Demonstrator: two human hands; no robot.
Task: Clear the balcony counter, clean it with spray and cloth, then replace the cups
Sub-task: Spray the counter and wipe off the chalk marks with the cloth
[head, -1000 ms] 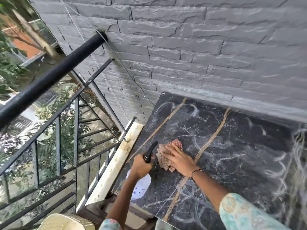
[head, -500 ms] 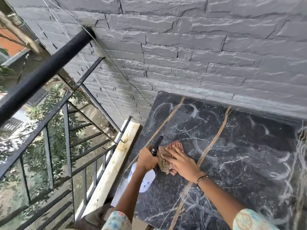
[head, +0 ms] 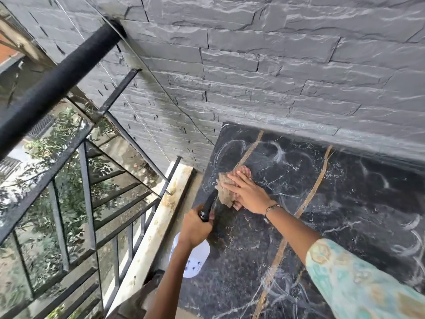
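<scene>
Cloth (head: pixel 226 188) farther up counter (head: pixel 345 203) under right hand (head: pixel 247 194); spray bottle (head: pixel 190 259) in left hand (head: pixel 195 229).

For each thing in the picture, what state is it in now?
Counter: bare of cups, smeared with wipe marks.
Cloth: bunched, flat on counter.
Right hand: fingers straight, pressing cloth.
Spray bottle: off the counter, nozzle toward cloth.
Left hand: grips the bottle's neck.

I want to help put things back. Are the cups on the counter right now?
No. The dark marble counter shows only the right hand pressing the cloth flat; the left hand holds the spray bottle.
</scene>
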